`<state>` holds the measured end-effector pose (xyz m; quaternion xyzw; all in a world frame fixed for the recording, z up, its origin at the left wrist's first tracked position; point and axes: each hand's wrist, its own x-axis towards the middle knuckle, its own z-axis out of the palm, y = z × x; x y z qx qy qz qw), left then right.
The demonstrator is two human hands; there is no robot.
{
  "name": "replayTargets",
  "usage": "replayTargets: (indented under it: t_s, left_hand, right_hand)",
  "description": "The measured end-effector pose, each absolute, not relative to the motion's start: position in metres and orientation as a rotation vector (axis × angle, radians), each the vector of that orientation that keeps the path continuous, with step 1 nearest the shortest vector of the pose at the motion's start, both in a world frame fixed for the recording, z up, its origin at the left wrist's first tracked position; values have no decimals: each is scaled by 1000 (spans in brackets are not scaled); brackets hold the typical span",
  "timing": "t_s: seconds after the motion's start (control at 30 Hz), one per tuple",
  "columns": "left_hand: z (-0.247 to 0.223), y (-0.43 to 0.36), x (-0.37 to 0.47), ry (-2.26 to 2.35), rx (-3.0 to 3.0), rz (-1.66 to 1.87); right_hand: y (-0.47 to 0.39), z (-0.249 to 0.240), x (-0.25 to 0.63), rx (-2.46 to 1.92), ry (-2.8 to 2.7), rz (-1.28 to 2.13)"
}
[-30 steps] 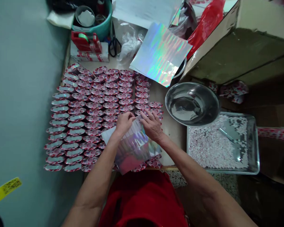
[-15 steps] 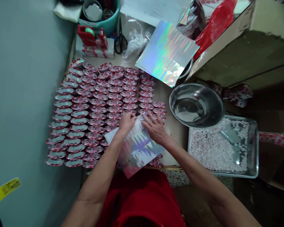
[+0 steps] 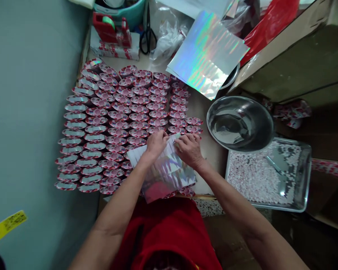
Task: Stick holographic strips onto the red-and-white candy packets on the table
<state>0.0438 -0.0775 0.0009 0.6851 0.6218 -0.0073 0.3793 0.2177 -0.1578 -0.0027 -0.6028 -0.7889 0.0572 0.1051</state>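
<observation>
A shiny holographic sheet [image 3: 169, 173] lies tilted over the lower right of several rows of small red-and-pink oval-topped packs [image 3: 117, 124]. At its top edge, the fingers of my left hand [image 3: 156, 144] are pinched together. My right hand [image 3: 190, 150] is close beside it, fingers curled in on the sheet's upper right edge. A pale corner of the sheet sticks up between the two hands. Packs on the left side carry a silvery strip [image 3: 73, 134] across their tops; those further right show a pink round spot instead. What lies under the sheet is hidden.
To the right are a steel bowl [image 3: 240, 123] and a metal tray [image 3: 307, 176] of small white pieces with a scoop [image 3: 276, 167]. More holographic sheets [image 3: 210, 52] lie behind. A red tape dispenser [image 3: 112, 32], scissors [image 3: 148, 39] and cardboard box [image 3: 287, 56] stand at the back.
The fingers of my right hand have drawn in from lying spread to curled at the sheet's edge. My left hand stays pinched there. The whole view has shifted slightly.
</observation>
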Motion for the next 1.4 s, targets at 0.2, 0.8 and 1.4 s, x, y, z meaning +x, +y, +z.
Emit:
replayTargets:
  t_s: [0.2, 0.8, 1.4]
  left_hand:
    - [2, -79, 46, 1610, 1754, -12]
    - [-1, -73, 38, 1528, 1724, 19]
    - [-7, -70, 34, 1528, 1700, 55]
  right_hand:
    - [-156, -8, 218, -1806, -2291, 137]
    - [-155, -13, 218, -1782, -2239, 123]
    - [-156, -18, 217, -1906, -2123, 206]
